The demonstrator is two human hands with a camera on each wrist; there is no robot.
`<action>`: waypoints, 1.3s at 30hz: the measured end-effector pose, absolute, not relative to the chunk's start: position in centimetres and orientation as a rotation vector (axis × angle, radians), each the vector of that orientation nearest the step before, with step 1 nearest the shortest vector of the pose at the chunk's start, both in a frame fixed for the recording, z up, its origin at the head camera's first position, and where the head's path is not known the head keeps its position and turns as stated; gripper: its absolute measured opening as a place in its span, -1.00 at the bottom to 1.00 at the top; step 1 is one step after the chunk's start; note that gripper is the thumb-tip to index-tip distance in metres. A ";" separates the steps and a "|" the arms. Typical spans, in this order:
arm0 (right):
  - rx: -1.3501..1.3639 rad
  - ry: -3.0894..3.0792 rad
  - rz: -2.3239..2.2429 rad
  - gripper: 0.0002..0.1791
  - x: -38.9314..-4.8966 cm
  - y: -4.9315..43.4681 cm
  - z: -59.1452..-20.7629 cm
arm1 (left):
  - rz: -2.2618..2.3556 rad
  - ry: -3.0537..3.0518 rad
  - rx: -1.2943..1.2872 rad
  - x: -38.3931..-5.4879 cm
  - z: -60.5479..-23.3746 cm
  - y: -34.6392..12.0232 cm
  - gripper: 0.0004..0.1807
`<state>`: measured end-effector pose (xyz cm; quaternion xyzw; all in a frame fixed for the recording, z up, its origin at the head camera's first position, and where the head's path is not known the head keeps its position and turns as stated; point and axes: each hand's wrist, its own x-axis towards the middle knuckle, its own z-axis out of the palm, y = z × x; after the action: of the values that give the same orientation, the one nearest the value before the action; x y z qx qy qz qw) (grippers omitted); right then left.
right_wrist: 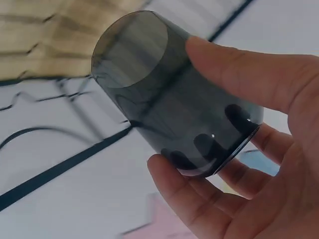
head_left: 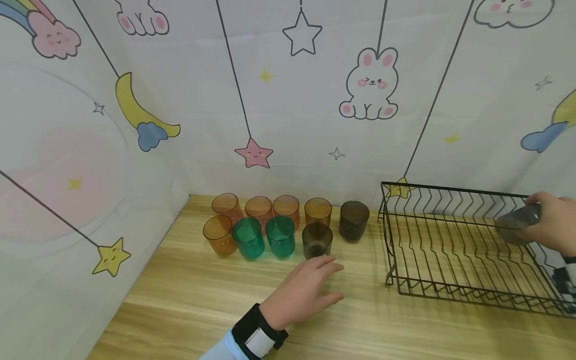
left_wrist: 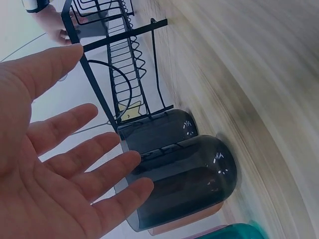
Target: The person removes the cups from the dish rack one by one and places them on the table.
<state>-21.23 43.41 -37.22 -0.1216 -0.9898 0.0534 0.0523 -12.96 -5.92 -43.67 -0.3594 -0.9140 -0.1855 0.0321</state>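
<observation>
My right hand (head_left: 558, 222) holds a smoky grey cup (head_left: 517, 225) tilted over the right end of a black wire dish rack (head_left: 454, 189). In the right wrist view, thumb and fingers grip the cup (right_wrist: 164, 94) near its base, its mouth facing away from the palm. My left hand (head_left: 302, 290), fingers spread and loosely extended, is beside the front grey cup (head_left: 317, 241) on the table. In the left wrist view its fingertips appear close to that cup (left_wrist: 189, 179); whether they touch it I cannot tell. A second grey cup (head_left: 353, 221) stands behind, to the right.
Two green cups (head_left: 249, 240) and several orange cups (head_left: 220, 236) stand in two rows left of the grey ones. The wooden table (head_left: 202, 305) meets a white cartoon-print cloth (head_left: 306, 110) behind the cups and rack.
</observation>
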 end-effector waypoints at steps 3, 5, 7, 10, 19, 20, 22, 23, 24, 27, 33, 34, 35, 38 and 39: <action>-0.242 -2.995 0.195 -0.09 -20.5 40.8 -35.4 | -0.581 -2.813 -1.088 -12.9 -43.4 -5.9 -0.39; -0.139 -2.970 0.226 -0.01 -20.0 39.0 -34.3 | -0.595 -2.814 -1.076 -12.9 -43.3 -5.9 -0.40; -0.035 -2.949 0.275 0.11 -19.5 37.1 -33.3 | -0.607 -2.811 -1.067 -13.0 -43.2 -5.9 -0.41; 0.105 -2.899 0.370 0.14 -18.7 34.2 -32.5 | -0.635 -2.801 -1.058 -13.0 -43.1 -5.8 -0.42; 0.286 -2.819 0.612 0.01 -16.8 27.1 -31.8 | -0.747 -2.783 -0.993 -13.0 -42.6 -5.8 -0.44; 0.303 -2.799 0.633 -0.01 -16.6 26.5 -32.0 | -0.773 -2.786 -0.983 -13.0 -42.6 -5.8 -0.44; 0.324 -2.760 0.686 -0.07 -16.2 25.2 -32.2 | -0.862 -2.795 -0.958 -12.9 -42.5 -5.8 -0.44; 0.336 -2.738 0.716 -0.09 -16.1 24.5 -32.3 | -0.919 -2.800 -0.942 -12.9 -42.4 -5.7 -0.43; 0.344 -2.717 0.744 -0.11 -15.9 23.8 -32.5 | -0.973 -2.800 -0.928 -12.9 -42.4 -5.7 -0.42; 0.376 -2.660 0.836 -0.17 -15.5 22.0 -33.1 | -1.128 -2.803 -0.861 -12.9 -42.2 -5.6 -0.35; 0.403 -2.561 0.987 -0.17 -15.1 19.4 -34.3 | -1.378 -2.784 -0.734 -13.1 -41.7 -5.3 -0.31; 0.404 -2.549 1.006 -0.16 -15.0 19.0 -34.5 | -1.423 -2.768 -0.729 -13.2 -41.6 -5.3 -0.32; 0.410 -2.532 1.040 -0.15 -14.9 18.6 -34.7 | -1.469 -2.748 -0.730 -13.2 -41.6 -5.3 -0.34; 0.432 -2.489 1.133 -0.16 -14.7 17.6 -35.0 | -1.587 -2.677 -0.746 -13.3 -41.4 -5.4 -0.40; 0.438 -2.476 1.153 -0.16 -14.6 17.4 -35.1 | -1.622 -2.650 -0.750 -13.4 -41.4 -5.4 -0.41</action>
<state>-14.63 17.37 -35.14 0.1557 -0.8794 0.4096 0.1863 -13.39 -5.43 -41.41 -0.2347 -0.8287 -0.5074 -0.0273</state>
